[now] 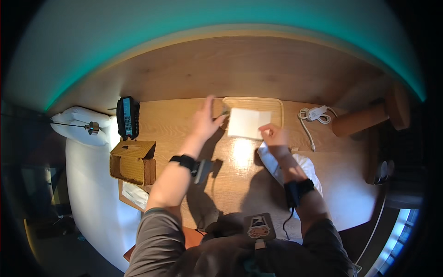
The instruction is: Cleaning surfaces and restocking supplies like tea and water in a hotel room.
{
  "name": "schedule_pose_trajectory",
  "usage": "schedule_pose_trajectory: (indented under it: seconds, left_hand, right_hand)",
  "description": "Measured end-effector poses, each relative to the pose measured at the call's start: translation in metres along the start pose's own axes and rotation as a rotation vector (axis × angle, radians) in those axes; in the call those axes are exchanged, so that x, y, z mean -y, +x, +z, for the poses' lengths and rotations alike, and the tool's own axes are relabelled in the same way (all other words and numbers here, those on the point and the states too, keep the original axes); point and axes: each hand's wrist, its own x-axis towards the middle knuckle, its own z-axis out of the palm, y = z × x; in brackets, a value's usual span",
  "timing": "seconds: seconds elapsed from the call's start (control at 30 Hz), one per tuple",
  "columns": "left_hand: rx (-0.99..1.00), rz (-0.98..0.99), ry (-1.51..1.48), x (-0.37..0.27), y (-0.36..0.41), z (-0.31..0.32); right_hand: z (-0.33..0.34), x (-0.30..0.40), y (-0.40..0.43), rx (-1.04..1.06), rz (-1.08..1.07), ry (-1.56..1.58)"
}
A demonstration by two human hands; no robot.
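Note:
My right hand point(275, 138) pinches the lower right edge of a white folded sheet point(244, 123), perhaps a card or paper. A faint crease runs down the sheet. It overlaps the front of a light wooden tray point(279, 110) at the back of the desk. Off the tray's left end, my left hand point(205, 119) has thumb and fingers spread, slightly blurred. A small greyish, glassy thing point(225, 111) shows beside its thumb, too blurred to name; contact is unclear. White cloth point(271, 161) lies under my right forearm, partly hidden by it.
Left on the desk point(166, 121) are a black telephone point(128, 117) and a woven tissue box point(133, 169) with its lid raised. A white packet point(135, 194) lies below. At right are a coiled white cable point(316, 113) and a brown cylindrical stand point(361, 121). A bed point(86, 173) adjoins the left side.

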Motion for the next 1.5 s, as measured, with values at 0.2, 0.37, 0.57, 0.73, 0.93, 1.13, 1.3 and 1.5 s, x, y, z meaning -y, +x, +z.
schedule_pose_trajectory:
  seconds: [0.2, 0.37, 0.57, 0.73, 0.93, 1.13, 1.3, 1.5]
  left_hand:
    - [-0.045, -0.189, 0.025, 0.08, -0.118, -0.075]
    - [0.026, -0.388, 0.214, 0.11, -0.188, -0.09]
    - [-0.1, -0.517, 0.096, 0.107, -0.21, -0.089]
    - [-0.429, -0.345, 0.013, 0.089, -0.24, -0.095]
    - [-0.347, -0.229, -0.232, 0.066, -0.301, -0.075]
    - [-0.245, -0.155, -0.364, 0.075, -0.36, -0.047]
    - [-0.095, -0.057, -0.419, 0.08, -0.377, -0.035]
    - [0.088, 0.057, -0.461, 0.054, -0.363, -0.026]
  right_hand:
    - [0.048, 0.037, -0.067, 0.206, -0.623, -0.303]
    - [0.041, 0.04, 0.005, -0.045, -0.401, -1.021]
    - [0.037, 0.035, 0.037, 0.317, -0.484, -1.206]
    - [0.024, 0.081, 0.012, 0.243, -0.653, -1.101]
    - [-0.015, 0.122, -0.114, 0.03, -0.503, -0.663]
    - [-0.095, 0.049, -0.328, -0.2, 0.079, 0.132]
    - [-0.101, -0.055, -0.489, -0.598, 0.323, 0.826]
    - [-0.061, -0.132, -0.545, -0.859, 0.556, 0.612]
